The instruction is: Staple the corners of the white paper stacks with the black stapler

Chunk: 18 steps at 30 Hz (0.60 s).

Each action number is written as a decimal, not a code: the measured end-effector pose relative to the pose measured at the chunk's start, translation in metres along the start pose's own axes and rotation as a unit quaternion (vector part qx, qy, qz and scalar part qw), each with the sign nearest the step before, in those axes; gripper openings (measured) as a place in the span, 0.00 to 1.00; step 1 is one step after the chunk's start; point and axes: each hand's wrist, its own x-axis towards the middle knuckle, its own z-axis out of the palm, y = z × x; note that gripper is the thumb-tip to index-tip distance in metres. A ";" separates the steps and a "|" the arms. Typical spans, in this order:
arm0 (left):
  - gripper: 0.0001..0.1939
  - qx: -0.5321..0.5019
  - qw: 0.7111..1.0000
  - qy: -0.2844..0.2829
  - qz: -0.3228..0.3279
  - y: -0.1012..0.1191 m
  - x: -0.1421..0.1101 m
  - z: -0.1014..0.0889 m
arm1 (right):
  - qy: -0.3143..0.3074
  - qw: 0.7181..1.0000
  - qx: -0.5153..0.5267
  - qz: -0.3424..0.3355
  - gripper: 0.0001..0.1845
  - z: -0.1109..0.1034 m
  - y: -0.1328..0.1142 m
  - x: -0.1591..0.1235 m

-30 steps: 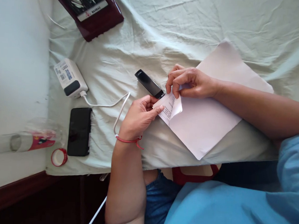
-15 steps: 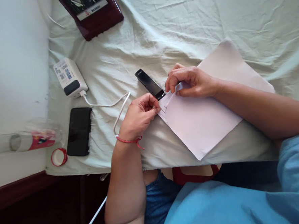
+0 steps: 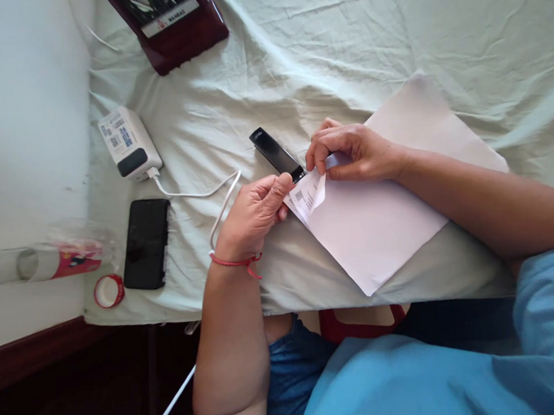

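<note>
A stack of white paper sheets [image 3: 374, 232] lies slanted on the cloth. Its near-left corner is partly turned up, baring print and a small square code below. My right hand [image 3: 350, 150] rests over the stack with fingers curled, pinching the lifted corner. My left hand [image 3: 257, 209], with a red cord at the wrist, is closed at the stack's left corner, its thumb on top and its fingers bent under; the exact grip is partly hidden. A slim black stapler [image 3: 276, 154] lies against that corner, its end beside my left thumb.
A black phone [image 3: 146, 243], a white charger box [image 3: 129, 143] with a white cable [image 3: 197, 195], and a red tape roll [image 3: 109, 290] are on the left. A clear bottle [image 3: 39, 262] stands by the wall. A dark red appliance [image 3: 175, 26] sits at the back on the wrinkled cloth [image 3: 314, 59].
My left thumb has moved up towards the stapler's end, and the hand has turned slightly. More of the printed sheet shows under the folded corner. My right hand stays in place.
</note>
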 end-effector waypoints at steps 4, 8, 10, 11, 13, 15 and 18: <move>0.28 0.026 1.000 -0.011 0.000 0.000 0.000 -0.002 | -0.010 1.000 -0.014 -0.003 0.22 0.000 0.000 0.000; 0.26 0.022 1.000 -0.001 0.000 -0.003 0.002 -0.002 | -0.011 1.000 -0.026 -0.008 0.29 -0.001 -0.002 0.000; 0.28 0.012 1.000 0.003 0.000 -0.004 0.002 -0.002 | -0.017 0.999 -0.024 -0.013 0.24 -0.001 -0.001 -0.001; 0.29 0.007 1.000 0.004 0.002 -0.004 0.002 -0.001 | -0.020 0.999 -0.024 -0.015 0.22 -0.001 -0.001 -0.002; 0.31 0.001 1.000 0.005 0.003 -0.004 0.001 0.000 | -0.029 0.999 -0.024 -0.022 0.18 0.000 0.001 -0.003; 0.31 0.003 1.000 0.003 0.004 -0.003 0.001 0.000 | -0.033 0.999 -0.023 -0.029 0.17 0.000 0.003 -0.003; 0.25 0.027 0.999 -0.002 0.016 -0.003 0.002 -0.001 | -0.034 0.999 -0.019 -0.030 0.17 0.000 0.005 -0.004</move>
